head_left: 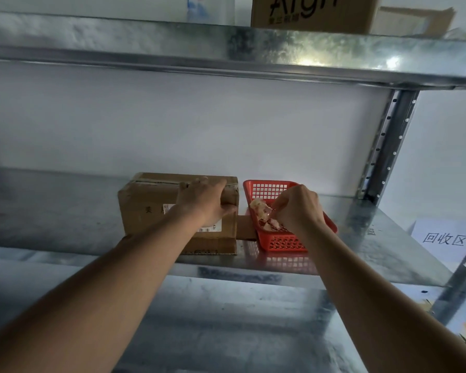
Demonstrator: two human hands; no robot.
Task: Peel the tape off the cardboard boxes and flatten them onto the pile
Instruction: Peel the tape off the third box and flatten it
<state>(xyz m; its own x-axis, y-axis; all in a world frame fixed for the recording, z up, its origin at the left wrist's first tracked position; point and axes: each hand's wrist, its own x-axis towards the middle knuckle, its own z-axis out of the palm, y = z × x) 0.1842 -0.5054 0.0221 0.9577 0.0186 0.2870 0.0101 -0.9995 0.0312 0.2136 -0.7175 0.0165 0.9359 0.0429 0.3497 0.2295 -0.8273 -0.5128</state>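
Two hands, the left hand (205, 203) and the right hand (297, 208); three cardboard boxes: one taped box (151, 211) on the middle shelf, one printed box (312, 13) and one open box (414, 20) above; one red basket (288, 242); one crumpled wad of tape (261, 214); one paper sign (444, 239).

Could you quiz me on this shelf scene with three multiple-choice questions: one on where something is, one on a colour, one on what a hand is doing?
1. Where is the basket relative to the cardboard box?
A. On top of it
B. To its right on the same shelf
C. On the shelf above

2. What colour is the basket?
A. Red
B. Blue
C. Green

3. What is the right hand doing?
A. Hanging idle
B. Pressing flat on the box
C. Pinching crumpled tape over the basket

Answers:
1 B: the basket sits beside the cardboard box, which the left hand holds.
2 A: its mesh walls are red.
3 C: the right hand pinches the crumpled tape.
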